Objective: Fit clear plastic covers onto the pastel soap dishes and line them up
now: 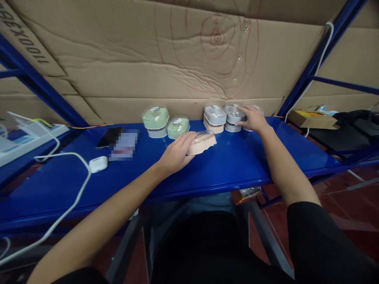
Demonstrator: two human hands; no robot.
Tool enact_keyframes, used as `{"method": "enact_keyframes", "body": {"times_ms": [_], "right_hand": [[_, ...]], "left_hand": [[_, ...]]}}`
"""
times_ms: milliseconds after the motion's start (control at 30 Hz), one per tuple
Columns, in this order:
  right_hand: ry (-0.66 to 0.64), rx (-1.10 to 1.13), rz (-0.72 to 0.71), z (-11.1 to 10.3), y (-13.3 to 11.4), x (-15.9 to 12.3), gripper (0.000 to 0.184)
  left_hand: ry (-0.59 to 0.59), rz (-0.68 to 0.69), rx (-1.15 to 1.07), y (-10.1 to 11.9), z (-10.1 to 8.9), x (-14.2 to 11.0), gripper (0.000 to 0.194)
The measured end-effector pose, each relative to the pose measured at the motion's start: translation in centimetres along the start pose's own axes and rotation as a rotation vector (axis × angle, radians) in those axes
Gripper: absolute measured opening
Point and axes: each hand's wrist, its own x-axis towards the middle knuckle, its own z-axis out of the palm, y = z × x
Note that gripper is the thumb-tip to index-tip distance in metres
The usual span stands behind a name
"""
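On the blue shelf (pixel 237 165) my left hand (pixel 177 152) lies over the left end of a peach-coloured lidded box (pixel 204 142), fingers curled on it. My right hand (pixel 254 117) reaches to the back of the shelf and grips a grey lidded box (pixel 233 115), partly covering another box behind it. Left of that stands a grey-and-peach stacked box (pixel 214 118). Two green lidded boxes (pixel 156 120) (pixel 178 127) stand further left, against the cardboard wall.
A dark phone (pixel 110 137) and a blurred card (pixel 124 145) lie left of the boxes. A white earbud case (pixel 98 164) and a white cable (pixel 74 197) sit on the left. A cardboard box (pixel 312 118) rests on the right shelf. Blue rack posts (pixel 314 63) flank the scene.
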Motion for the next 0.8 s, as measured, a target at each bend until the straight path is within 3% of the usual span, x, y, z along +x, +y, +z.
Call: {"method": "enact_keyframes", "body": {"times_ms": [267, 533, 700, 800], "right_hand": [[0.013, 0.032, 0.014, -0.1, -0.2, 0.1, 0.078], [0.026, 0.024, 0.040, -1.1, -1.1, -0.4, 0.082], [0.118, 0.130, 0.056, -2.7, -5.3, -1.7, 0.075], [0.061, 0.362, -0.149, -2.5, -8.8, -2.6, 0.067]], "left_hand": [[-0.018, -0.028, -0.001, 0.0, 0.0, -0.1, 0.067], [-0.011, -0.020, -0.007, -0.1, 0.1, -0.1, 0.065], [-0.058, 0.031, -0.074, 0.0, -0.5, -0.1, 0.063], [-0.133, 0.017, -0.130, 0.0, -0.7, -0.1, 0.068]]}}
